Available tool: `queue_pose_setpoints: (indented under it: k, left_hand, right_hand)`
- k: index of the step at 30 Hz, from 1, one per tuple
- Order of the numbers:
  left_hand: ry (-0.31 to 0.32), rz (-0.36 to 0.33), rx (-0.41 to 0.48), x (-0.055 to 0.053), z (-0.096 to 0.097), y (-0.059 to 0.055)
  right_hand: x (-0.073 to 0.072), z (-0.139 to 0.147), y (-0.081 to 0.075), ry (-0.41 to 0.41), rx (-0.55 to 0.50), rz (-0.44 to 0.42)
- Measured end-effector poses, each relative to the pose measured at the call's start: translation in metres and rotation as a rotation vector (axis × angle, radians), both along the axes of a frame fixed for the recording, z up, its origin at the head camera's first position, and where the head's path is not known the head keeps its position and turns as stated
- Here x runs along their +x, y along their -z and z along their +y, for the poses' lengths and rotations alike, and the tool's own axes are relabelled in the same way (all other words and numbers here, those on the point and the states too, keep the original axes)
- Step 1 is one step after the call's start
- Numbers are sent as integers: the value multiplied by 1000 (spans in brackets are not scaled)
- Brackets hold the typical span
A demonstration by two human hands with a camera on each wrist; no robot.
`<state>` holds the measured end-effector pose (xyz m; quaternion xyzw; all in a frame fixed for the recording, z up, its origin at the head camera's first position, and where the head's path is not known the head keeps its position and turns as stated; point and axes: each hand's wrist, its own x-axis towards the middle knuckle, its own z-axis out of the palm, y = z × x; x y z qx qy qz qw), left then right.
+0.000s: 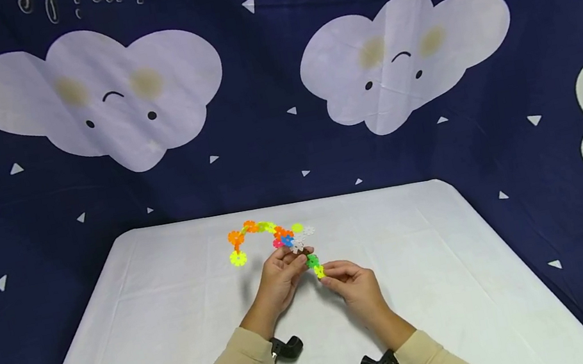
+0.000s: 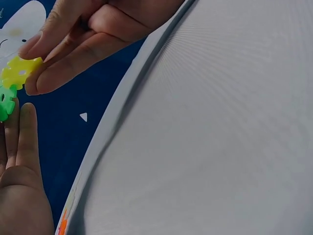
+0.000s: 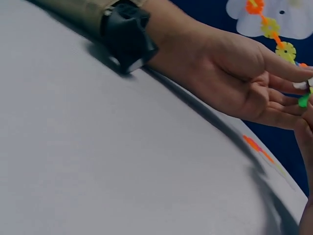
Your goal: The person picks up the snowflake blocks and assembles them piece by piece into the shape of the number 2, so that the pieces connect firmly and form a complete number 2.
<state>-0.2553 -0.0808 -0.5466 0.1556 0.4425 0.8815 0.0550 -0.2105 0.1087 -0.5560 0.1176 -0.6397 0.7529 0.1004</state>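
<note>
A chain of interlocking plastic flower discs (image 1: 236, 238) arches above the table, in orange, yellow, pink, blue and white. My left hand (image 1: 278, 280) pinches it between thumb and fingers near a white disc (image 1: 297, 246). From there a green disc (image 1: 312, 261) and a yellow disc (image 1: 320, 272) run down toward my right hand (image 1: 358, 287). The thumb and fingers of that hand pinch the yellow disc's edge, as the left wrist view also shows. In the right wrist view the left hand (image 3: 220, 73) partly hides the joined discs.
A white-covered table (image 1: 182, 357) lies under both hands. Behind it hangs a dark blue cloth (image 1: 262, 83) printed with clouds and small triangles. Black wrist cameras (image 1: 288, 348) sit at both beige cuffs. Orange reflections or discs show faintly along the table in the right wrist view.
</note>
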Motion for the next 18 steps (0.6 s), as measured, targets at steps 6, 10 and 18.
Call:
queue_pose_setpoints:
  k: [6,10,18]
  left_hand:
    - [4,23,-1,-1,0,0]
    - [26,34,-12,-1,-1,0]
    - [71,36,-39,-4,-8,-1]
  right_hand:
    - [2,-4,0,61,32,95]
    - [3,-4,-2,83,44,144]
    - [5,-3,-4,72,81,183]
